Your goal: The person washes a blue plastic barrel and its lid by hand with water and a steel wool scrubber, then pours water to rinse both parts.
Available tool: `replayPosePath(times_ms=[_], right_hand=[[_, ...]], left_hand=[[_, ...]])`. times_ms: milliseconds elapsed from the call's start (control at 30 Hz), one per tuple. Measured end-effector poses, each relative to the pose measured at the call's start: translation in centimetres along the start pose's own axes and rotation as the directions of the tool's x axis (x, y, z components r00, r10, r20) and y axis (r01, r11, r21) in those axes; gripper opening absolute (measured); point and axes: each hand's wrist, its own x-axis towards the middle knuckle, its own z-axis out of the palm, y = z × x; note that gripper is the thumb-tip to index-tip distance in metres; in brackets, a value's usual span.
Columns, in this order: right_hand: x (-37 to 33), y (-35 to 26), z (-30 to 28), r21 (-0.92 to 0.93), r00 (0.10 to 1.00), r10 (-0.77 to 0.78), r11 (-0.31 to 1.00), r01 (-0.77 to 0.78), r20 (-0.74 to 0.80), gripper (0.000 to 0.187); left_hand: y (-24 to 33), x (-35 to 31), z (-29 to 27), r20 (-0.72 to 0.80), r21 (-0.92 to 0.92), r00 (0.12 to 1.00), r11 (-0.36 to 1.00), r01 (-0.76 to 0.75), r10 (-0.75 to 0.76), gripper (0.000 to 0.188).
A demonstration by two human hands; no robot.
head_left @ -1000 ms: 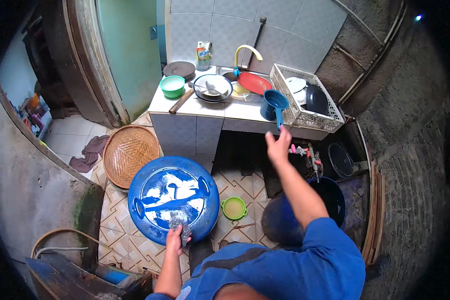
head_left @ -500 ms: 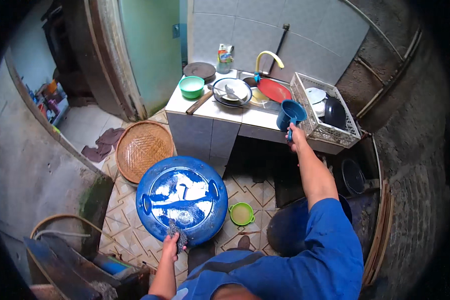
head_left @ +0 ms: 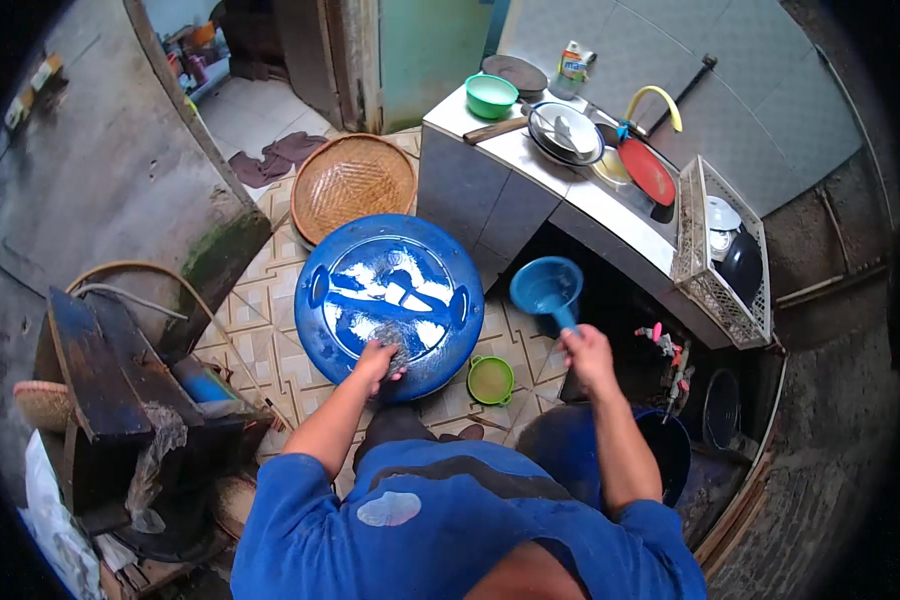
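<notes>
A big blue plastic drum [head_left: 355, 345] stands before me with a wet, shiny round face showing. My left hand [head_left: 378, 366] is closed on a grey scouring pad [head_left: 395, 345], which rests on the near part of that face. To the right, my right hand [head_left: 588, 358] grips the handle of a blue water dipper [head_left: 548, 284]. The dipper is in the air between the drum and the counter, its wide mouth turned up toward me. Whether any water is in it I cannot tell. Below it on the tiles sits a small green two-handled bowl [head_left: 491, 381].
A tiled counter [head_left: 470, 125] with bowls, a red dish [head_left: 647, 171], a yellow tap [head_left: 652, 92] and a white dish crate [head_left: 690, 225] runs along the right. An open dark blue barrel [head_left: 675, 440] stands near my right arm. Behind the drum leans a woven tray [head_left: 355, 185]; dark boards [head_left: 105, 370] are left.
My right hand has brought the dipper from the counter's edge back toward me, lower and closer to the drum. My left hand and the pad have moved farther onto the drum's face. The view has turned.
</notes>
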Motion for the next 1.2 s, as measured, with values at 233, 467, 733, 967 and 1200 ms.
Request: replayPosePath(times_ms=[233,467,733,967,1200], right_hand=[[-2.6,-0.2,10.9,-0.627,0.955,-0.202,0.720,0.296,0.219,0.026],[-2.9,-6.8,17.9,-0.652,0.848,-0.375,0.544,0.528,0.373,0.024],[-1.3,-11.2,21.1,-0.757,0.712,-0.601,0.255,0.602,0.364,0.017],[-1.3,-11.3,18.2,-0.811,0.684,-0.693,0.255,0.527,0.227,0.020],[-5.0,-2.9,8.6,-0.835,0.761,-0.642,0.469,0.287,-0.099,0.023]], left_hand=[[-0.7,6.1,2.1,-0.127,-0.045,0.992,0.999,0.007,-0.012,0.022],[4.3,11.7,-0.8,-0.191,-0.081,0.981,0.997,0.007,-0.023,0.020],[13.5,11.3,-1.2,-0.387,0.376,0.860,0.908,-0.182,0.333,0.037],[14.8,13.8,-4.9,-0.347,0.417,0.825,0.861,-0.290,0.446,0.043],[11.9,12.4,-8.2,-0.444,0.696,0.578,0.670,-0.258,0.684,0.045]])
